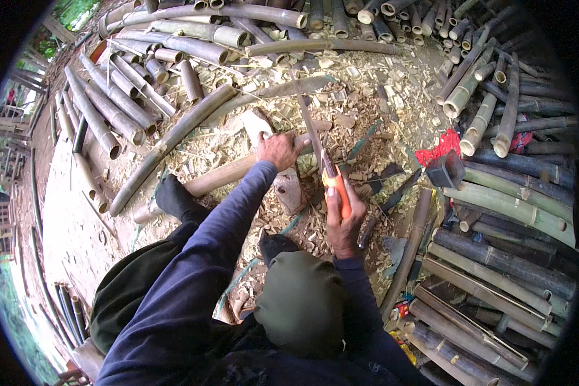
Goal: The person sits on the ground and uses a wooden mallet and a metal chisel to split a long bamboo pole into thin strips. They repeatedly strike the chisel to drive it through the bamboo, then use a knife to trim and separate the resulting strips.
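My left hand point(278, 152) is wrapped over a tan bamboo pole point(222, 177), gripping it from above where it crosses a pale wooden block point(289, 192). My right hand point(345, 222) is closed round the orange handle of a handsaw point(338, 188). Its long narrow blade points away from me and crosses the pole just right of my left hand; whether the teeth touch the bamboo I cannot tell. Beside the pole's near left part is my foot in a dark sock point(179, 198).
Wood chips point(373, 109) cover the ground. A long bamboo pole point(167, 148) lies to the left, with cut bamboo pieces point(109, 96) beyond it. Stacked bamboo point(495, 257) fills the right side, near a red cloth point(439, 148) and a dark square container point(445, 170).
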### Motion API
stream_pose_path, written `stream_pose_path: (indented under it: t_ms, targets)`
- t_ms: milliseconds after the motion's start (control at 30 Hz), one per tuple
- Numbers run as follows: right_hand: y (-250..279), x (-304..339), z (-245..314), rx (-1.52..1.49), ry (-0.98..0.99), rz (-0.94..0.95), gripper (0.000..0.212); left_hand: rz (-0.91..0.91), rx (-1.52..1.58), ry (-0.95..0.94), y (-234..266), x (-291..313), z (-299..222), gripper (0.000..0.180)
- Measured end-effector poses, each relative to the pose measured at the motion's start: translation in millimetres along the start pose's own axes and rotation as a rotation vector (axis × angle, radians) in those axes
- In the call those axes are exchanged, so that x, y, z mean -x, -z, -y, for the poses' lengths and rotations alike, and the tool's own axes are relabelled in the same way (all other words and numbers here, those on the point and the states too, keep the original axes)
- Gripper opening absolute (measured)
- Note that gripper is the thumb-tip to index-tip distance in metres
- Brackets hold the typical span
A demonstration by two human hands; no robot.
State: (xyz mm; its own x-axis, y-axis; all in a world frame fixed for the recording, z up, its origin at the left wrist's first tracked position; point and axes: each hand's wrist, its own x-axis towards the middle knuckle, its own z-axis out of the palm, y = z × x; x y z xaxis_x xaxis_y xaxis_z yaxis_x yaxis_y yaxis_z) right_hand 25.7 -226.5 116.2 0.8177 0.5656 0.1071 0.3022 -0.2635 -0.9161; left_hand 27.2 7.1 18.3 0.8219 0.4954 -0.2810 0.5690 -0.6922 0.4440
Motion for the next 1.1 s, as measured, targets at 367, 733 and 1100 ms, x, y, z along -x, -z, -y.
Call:
stream_pose_path:
  t_ms: [367,733,1100]
  targets:
    - [15.2,62.7,-17.8,0.113,0.045,0.035,0.04,-0.035,-0.12,0.073,-11.9,7.7,8.5,0.047]
    - [37.6,110.1,-26.6,0.283,0.217,-0.083,0.038,0.018,-0.075,0.038,-8.2,-0.7,12.7,0.057]
    - [21.1,81.5,-14.9,0.088,0.06,-0.096,0.037,0.056,-0.092,0.052,0.0,0.8,1.8,0.053]
